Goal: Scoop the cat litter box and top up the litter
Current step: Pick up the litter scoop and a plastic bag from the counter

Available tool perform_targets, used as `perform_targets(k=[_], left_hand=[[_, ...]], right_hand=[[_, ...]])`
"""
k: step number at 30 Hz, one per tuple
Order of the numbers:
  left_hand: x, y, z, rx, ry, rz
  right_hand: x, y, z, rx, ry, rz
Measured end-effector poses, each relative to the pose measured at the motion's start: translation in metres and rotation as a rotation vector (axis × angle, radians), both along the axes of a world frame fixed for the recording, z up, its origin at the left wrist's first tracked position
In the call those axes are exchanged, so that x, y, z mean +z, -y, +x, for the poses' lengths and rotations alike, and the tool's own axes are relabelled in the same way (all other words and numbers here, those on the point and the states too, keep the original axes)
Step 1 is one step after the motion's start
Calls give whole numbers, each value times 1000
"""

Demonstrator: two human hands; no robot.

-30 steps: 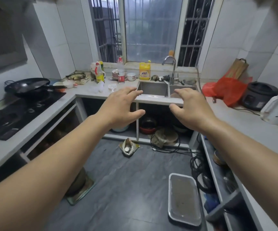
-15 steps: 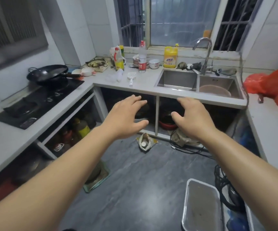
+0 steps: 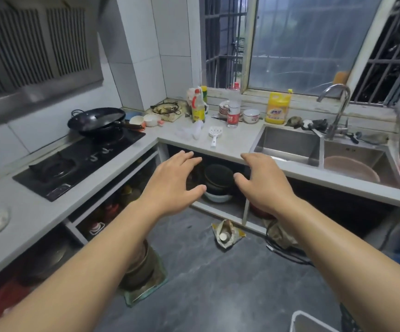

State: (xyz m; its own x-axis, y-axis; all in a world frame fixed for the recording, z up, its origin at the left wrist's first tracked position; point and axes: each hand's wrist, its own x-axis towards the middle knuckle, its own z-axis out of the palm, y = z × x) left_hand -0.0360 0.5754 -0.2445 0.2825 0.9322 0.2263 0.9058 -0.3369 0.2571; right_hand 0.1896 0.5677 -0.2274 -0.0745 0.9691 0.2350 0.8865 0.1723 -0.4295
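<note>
Litter box (image 3: pixel 297 318) slid to frame corner — left hand (image 3: pixel 172 185), right hand (image 3: pixel 263 185) grip nothing, fingers spread.

A white slotted litter scoop (image 3: pixel 215 134) is lying pale against the light grey countertop (image 3: pixel 232 146), a yellow detergent jug (image 3: pixel 276 109) is glowing by the window, a black wok (image 3: pixel 97 121) is sitting dark, the floor (image 3: pixel 218 279) is showing streaked grey

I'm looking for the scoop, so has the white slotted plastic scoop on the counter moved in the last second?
No. The white slotted plastic scoop lies on the grey counter left of the steel sink, as before; only the camera shifted.
</note>
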Motion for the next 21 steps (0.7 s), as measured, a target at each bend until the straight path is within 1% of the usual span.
perform_targets(k=[6, 10, 14, 21], left_hand=[[2, -86, -57, -1, 30, -1], [12, -142, -81, -20, 24, -5], [2, -193, -83, -57, 25, -10], [-42, -285, -51, -84, 34, -109]], right_hand=[[0, -82, -57, -9, 42, -14], [4, -130, -77, -47, 50, -26], [-5, -175, -81, -89, 60, -52], [-43, -266, -61, -114, 55, -107]])
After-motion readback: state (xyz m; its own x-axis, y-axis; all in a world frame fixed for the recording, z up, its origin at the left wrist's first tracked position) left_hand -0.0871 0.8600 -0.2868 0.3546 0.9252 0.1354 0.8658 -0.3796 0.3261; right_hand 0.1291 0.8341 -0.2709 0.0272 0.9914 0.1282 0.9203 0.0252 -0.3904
